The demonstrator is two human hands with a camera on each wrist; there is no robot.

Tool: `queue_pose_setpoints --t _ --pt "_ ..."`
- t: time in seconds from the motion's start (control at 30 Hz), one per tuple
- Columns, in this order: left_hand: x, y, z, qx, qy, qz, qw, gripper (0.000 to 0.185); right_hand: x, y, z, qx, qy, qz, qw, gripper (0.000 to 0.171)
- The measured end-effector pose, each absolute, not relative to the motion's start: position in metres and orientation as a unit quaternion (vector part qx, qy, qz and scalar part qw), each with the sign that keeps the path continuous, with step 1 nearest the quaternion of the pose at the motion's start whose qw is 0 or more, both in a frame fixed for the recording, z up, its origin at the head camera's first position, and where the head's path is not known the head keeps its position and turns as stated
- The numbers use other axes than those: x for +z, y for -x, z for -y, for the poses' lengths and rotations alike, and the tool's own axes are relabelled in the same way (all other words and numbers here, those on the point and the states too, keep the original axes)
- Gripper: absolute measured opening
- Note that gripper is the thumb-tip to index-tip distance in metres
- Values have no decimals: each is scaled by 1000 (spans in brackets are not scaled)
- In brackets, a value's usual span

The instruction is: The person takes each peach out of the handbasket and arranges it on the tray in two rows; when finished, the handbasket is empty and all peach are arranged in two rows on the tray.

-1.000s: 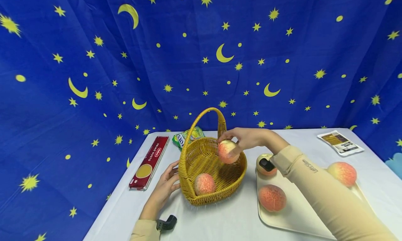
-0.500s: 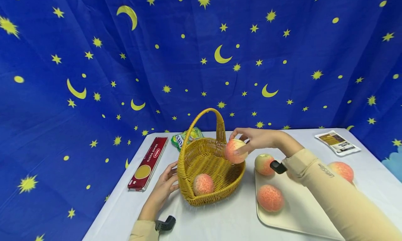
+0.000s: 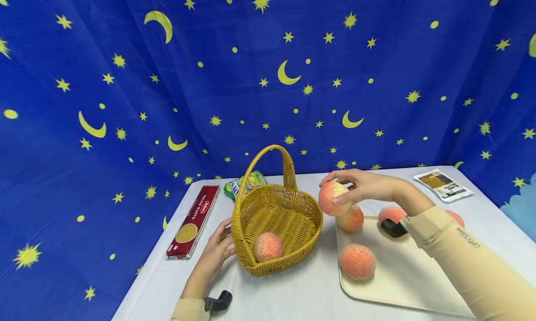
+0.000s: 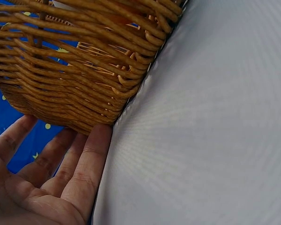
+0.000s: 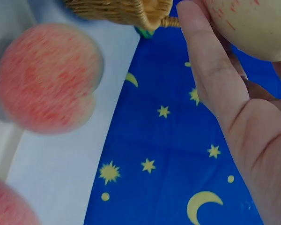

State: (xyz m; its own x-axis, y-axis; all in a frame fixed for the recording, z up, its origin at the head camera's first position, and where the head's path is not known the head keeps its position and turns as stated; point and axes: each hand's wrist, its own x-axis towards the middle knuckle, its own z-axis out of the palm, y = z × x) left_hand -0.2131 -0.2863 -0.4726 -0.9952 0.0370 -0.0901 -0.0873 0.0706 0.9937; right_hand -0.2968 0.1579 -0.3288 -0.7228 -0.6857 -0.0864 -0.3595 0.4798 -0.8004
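My right hand (image 3: pixel 368 187) grips a pink and cream peach (image 3: pixel 332 199) in the air, between the basket and the tray. In the right wrist view the held peach (image 5: pixel 253 28) shows its pale side against the fingers. A yellow wicker basket (image 3: pixel 289 263) with a tall handle stands left of it, one speckled peach (image 3: pixel 268 247) lying inside. My left hand (image 3: pixel 215 253) rests its fingertips against the basket's left side. In the left wrist view the fingers (image 4: pixel 86 173) of that hand are extended and touch the weave low down, near the tablecloth.
A cream tray (image 3: pixel 389 284) on the right bears several peaches, among them a pink one (image 3: pixel 358 262) at the front and another (image 3: pixel 351 218) behind it. A red pasta pack (image 3: pixel 194 221) lies at left, a green bag (image 3: pixel 255 179) behind the basket, a white pouch (image 3: pixel 444 185) back right.
My right hand has carried the peach out of the basket to the right, over the tray's back left corner. The left hand stays against the basket. The head view has shifted slightly.
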Motion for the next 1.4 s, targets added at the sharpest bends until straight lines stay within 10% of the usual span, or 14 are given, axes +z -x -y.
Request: queue_pose_setpoints --t 1.4 --pt "-473 211 290 682 19 -730 52 58 -398 219 -264 -514 353 -780 60 52"
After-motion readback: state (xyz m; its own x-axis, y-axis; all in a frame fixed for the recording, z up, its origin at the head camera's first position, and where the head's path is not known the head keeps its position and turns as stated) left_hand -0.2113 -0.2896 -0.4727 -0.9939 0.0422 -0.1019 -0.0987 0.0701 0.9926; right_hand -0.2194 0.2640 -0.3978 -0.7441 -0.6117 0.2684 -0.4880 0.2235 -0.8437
